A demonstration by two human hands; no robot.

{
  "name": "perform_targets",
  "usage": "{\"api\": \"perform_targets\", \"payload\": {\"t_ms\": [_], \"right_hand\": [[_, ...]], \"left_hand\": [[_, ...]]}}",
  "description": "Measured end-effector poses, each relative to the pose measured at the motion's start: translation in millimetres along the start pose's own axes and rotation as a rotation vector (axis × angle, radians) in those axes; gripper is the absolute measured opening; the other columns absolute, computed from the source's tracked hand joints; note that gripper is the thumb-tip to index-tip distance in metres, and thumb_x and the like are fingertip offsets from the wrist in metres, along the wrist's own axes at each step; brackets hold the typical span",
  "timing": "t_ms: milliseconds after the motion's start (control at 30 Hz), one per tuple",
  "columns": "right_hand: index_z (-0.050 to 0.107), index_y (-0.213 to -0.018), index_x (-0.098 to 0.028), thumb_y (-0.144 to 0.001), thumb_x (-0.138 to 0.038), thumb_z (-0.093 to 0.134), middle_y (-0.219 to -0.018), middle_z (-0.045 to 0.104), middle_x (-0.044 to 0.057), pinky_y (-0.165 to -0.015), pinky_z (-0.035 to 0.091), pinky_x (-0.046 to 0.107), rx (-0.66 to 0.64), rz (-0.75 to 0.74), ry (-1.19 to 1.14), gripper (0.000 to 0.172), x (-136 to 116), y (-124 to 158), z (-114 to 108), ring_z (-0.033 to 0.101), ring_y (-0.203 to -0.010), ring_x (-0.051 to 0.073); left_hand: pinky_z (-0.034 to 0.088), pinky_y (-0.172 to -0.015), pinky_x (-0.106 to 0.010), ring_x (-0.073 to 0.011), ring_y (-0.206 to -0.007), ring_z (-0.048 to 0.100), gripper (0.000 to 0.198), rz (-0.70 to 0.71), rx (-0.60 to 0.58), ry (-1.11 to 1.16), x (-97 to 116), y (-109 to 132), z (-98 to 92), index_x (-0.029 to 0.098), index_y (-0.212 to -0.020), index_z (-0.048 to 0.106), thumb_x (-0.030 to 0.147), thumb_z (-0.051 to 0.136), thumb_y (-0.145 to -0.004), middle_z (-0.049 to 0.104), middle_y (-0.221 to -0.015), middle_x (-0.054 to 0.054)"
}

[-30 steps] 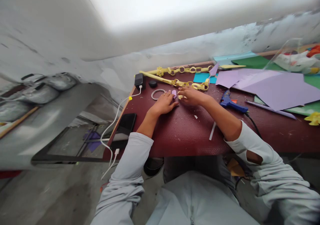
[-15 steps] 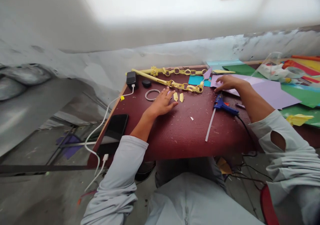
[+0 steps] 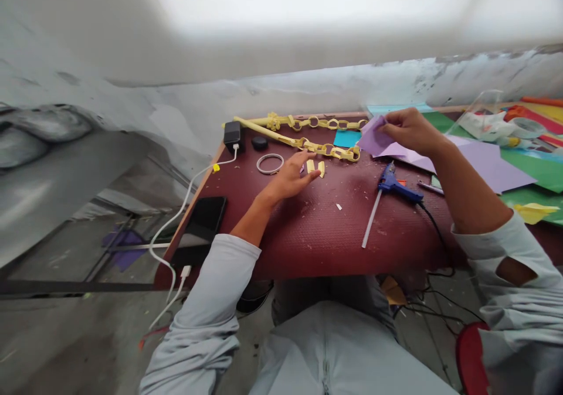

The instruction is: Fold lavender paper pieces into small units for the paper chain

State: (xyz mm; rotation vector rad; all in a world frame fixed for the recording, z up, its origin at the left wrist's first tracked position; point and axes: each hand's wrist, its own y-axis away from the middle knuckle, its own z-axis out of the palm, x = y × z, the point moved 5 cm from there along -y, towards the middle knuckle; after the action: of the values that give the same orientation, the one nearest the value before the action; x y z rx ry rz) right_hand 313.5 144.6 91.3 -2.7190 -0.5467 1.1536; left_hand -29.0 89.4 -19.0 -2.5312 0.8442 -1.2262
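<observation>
From my remote seat I see the right hand point(image 3: 407, 130), bare a moment earlier, now pinching purple paper point(image 3: 373, 138) beside the yellow chain point(image 3: 313, 147), so that piece is in grasp. The left hand point(image 3: 289, 176), loosely spread, sits near yellow pieces point(image 3: 310, 166) on the worktop point(image 3: 325, 231).

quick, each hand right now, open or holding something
Left hand: open, beside small yellow paper pieces.
Right hand: closed, pinching a piece of purple paper.

Two hands point(image 3: 290, 177) point(image 3: 407, 130), one glue gun point(image 3: 390, 181), one ring point(image 3: 259, 164)
</observation>
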Motion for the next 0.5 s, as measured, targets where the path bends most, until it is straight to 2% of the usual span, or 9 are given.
{"api": "perform_targets", "payload": {"t_ms": [67, 133, 200, 267, 333, 367, 433, 500], "right_hand": [[0.084, -0.108, -0.007, -0.104, -0.009, 0.068, -0.088, 0.077, 0.007, -0.068, 0.048, 0.024, -0.106, -0.013, -0.304, 0.017, -27, 12, 26, 0.061, -0.071, 0.01], [0.083, -0.097, -0.011, -0.1, -0.017, 0.079, -0.073, 0.067, 0.001, -0.055, 0.036, 0.021, -0.23, -0.09, -0.384, 0.008, -52, 22, 57, 0.049, -0.061, 0.008], [0.081, -0.092, -0.015, -0.097, -0.029, 0.086, -0.075, 0.07, 0.002, -0.052, 0.039, 0.021, -0.275, -0.138, -0.47, 0.016, -66, 28, 85, 0.052, -0.062, 0.009], [0.079, -0.09, -0.017, -0.097, -0.038, 0.087, -0.077, 0.072, 0.002, -0.052, 0.046, 0.021, -0.236, -0.132, -0.534, 0.023, -68, 30, 105, 0.058, -0.064, 0.012], [0.079, -0.096, -0.019, -0.094, -0.042, 0.091, -0.083, 0.074, 0.003, -0.054, 0.057, 0.024, -0.18, -0.102, -0.583, 0.026, -61, 31, 118, 0.067, -0.069, 0.015], [0.079, -0.105, -0.02, -0.092, -0.042, 0.093, -0.088, 0.077, 0.004, -0.057, 0.063, 0.027, -0.169, -0.088, -0.614, 0.029, -56, 31, 121, 0.072, -0.073, 0.017], [0.077, -0.127, -0.022, -0.088, -0.042, 0.097, -0.094, 0.079, 0.004, -0.063, 0.072, 0.034, -0.177, -0.068, -0.667, 0.049, -46, 32, 123, 0.08, -0.079, 0.022], [0.07, -0.145, -0.024, -0.086, -0.039, 0.1, -0.092, 0.077, 0.002, -0.066, 0.075, 0.036, -0.213, -0.063, -0.688, 0.068, -38, 34, 122, 0.083, -0.082, 0.024]], "left_hand": [[0.054, -0.126, -0.06, -0.0386, -0.154, 0.066, 0.061, -0.026, 0.05, 0.222, 10, -2, 2.7, 0.021, -0.153, 0.068, 0.053, 0.081, -0.103, 0.069, -0.162, -0.021], [0.063, -0.114, -0.051, -0.0354, -0.141, 0.075, 0.066, -0.051, 0.074, 0.475, 22, -3, 8.1, 0.022, -0.149, 0.069, 0.061, 0.086, -0.098, 0.075, -0.153, -0.02], [0.066, -0.106, -0.043, -0.0291, -0.124, 0.082, 0.065, -0.081, 0.044, 0.669, 32, -2, 16.2, 0.022, -0.145, 0.069, 0.06, 0.09, -0.096, 0.084, -0.133, -0.016], [0.067, -0.094, -0.037, -0.0247, -0.105, 0.084, 0.064, -0.142, 0.021, 0.775, 35, -1, 22.9, 0.021, -0.134, 0.072, 0.057, 0.098, -0.088, 0.086, -0.117, -0.012], [0.067, -0.087, -0.032, -0.021, -0.093, 0.083, 0.058, -0.209, 0.065, 0.814, 32, 0, 23.9, 0.019, -0.12, 0.074, 0.05, 0.105, -0.081, 0.086, -0.108, -0.009], [0.066, -0.083, -0.03, -0.0192, -0.089, 0.081, 0.053, -0.246, 0.101, 0.819, 28, 0, 22.8, 0.018, -0.114, 0.075, 0.045, 0.105, -0.08, 0.086, -0.104, -0.008], [0.064, -0.075, -0.026, -0.0159, -0.08, 0.078, 0.039, -0.323, 0.168, 0.827, 20, 0, 19.6, 0.017, -0.107, 0.076, 0.036, 0.101, -0.084, 0.085, -0.098, -0.006], [0.062, -0.068, -0.023, -0.0138, -0.074, 0.074, 0.026, -0.406, 0.211, 0.841, 13, 1, 17.5, 0.017, -0.104, 0.076, 0.028, 0.094, -0.09, 0.082, -0.092, -0.004]]}}
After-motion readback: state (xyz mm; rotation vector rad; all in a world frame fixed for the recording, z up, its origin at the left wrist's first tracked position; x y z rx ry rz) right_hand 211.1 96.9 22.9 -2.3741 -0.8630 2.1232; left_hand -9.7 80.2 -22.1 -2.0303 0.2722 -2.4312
